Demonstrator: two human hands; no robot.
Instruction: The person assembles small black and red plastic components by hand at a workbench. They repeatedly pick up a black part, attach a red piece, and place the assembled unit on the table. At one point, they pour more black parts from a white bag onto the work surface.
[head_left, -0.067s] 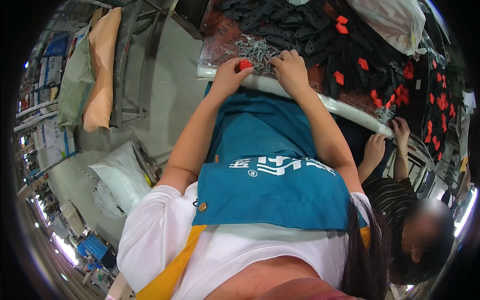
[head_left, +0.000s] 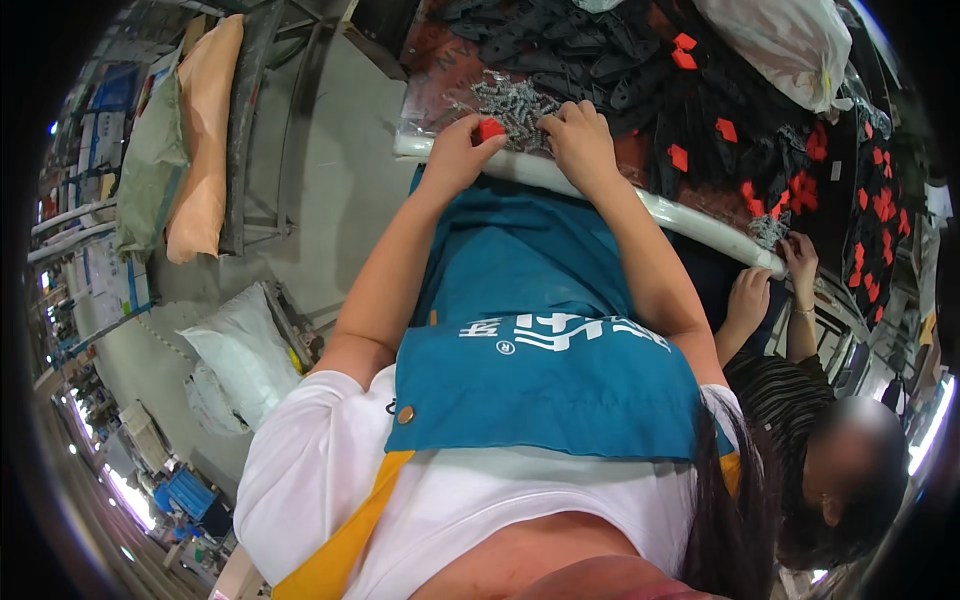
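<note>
Small, bright red, blocky plastic piece (head_left: 490,128), pinched between thumb and fingertips of the left hand (head_left: 458,152) at the near edge of the table (head_left: 432,80), just above the white tube (head_left: 690,224) along that edge; too small and too hidden to tell a long axis or facing. Right hand (head_left: 578,142) resting knuckles-up, fingers curled on the heap of grey screws (head_left: 512,100) in clear plastic, grip on any screw impossible to tell. Beyond, black parts (head_left: 590,50) and more red pieces (head_left: 722,130) scattered.

Even, bright indoor light with soft shadows, small glaring lamps along the lower left rim, strong fisheye bending and black corners, centre sharp, edges slightly smeared.
</note>
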